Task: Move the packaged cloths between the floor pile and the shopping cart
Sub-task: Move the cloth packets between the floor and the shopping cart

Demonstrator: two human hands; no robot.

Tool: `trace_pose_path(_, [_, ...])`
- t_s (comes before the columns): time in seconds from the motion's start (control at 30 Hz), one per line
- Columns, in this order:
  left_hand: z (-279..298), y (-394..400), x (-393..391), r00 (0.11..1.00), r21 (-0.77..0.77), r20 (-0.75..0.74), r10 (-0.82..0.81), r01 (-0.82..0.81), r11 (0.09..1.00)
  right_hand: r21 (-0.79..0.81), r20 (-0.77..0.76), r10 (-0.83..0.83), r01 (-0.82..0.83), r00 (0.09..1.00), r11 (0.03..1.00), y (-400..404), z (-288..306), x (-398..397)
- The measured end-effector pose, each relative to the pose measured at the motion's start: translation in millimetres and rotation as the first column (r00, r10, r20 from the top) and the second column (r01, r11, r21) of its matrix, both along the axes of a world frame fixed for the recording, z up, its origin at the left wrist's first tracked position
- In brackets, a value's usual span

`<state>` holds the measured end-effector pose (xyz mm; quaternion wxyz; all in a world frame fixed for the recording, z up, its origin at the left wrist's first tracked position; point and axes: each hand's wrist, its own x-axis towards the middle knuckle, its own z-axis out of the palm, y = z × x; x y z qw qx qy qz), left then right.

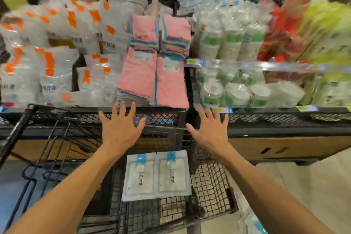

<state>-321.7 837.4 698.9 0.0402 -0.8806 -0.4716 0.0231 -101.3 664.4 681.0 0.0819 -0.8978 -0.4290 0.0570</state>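
Observation:
Two flat white packaged cloths (156,175) with blue header tabs lie side by side in the black wire shopping cart (210,192) below me. Stacks of pink packaged cloths (152,76) fill the shelf straight ahead, with a second stack (161,30) behind them. My left hand (121,127) and my right hand (210,129) are stretched forward over the cart, fingers spread, holding nothing, just short of the front edge of the pink stacks. No floor pile is in view.
White bags with orange labels (47,59) fill the shelf at left. Sleeves of paper cups (231,43) and bowls stand at right, red and yellow packs (303,30) beyond. A black mesh shelf edge (284,119) runs across. The cart handle (17,131) rises at left.

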Motion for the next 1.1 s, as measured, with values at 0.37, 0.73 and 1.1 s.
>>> trace_pose_path(0.37, [121.1, -42.3, 84.4, 0.953, 0.083, 0.108, -0.285, 0.277, 0.957, 0.046, 0.101, -0.219, 0.216, 0.97, 0.975, -94.3, 134.0, 33.4])
trace_pose_path(0.73, [156.1, -170.9, 192.2, 0.688, 0.131, 0.157, -0.709, 0.697, 0.705, 0.125, 0.13, -0.681, 0.669, 0.721, 0.733, -278.0, 194.1, 3.9])
trace_pose_path(1.1, [178.4, -361.6, 229.4, 0.353, 0.108, 0.157, -0.922, 0.922, 0.372, 0.163, 0.08, -0.909, 0.894, 0.41, 0.418, -467.0, 204.5, -74.8])
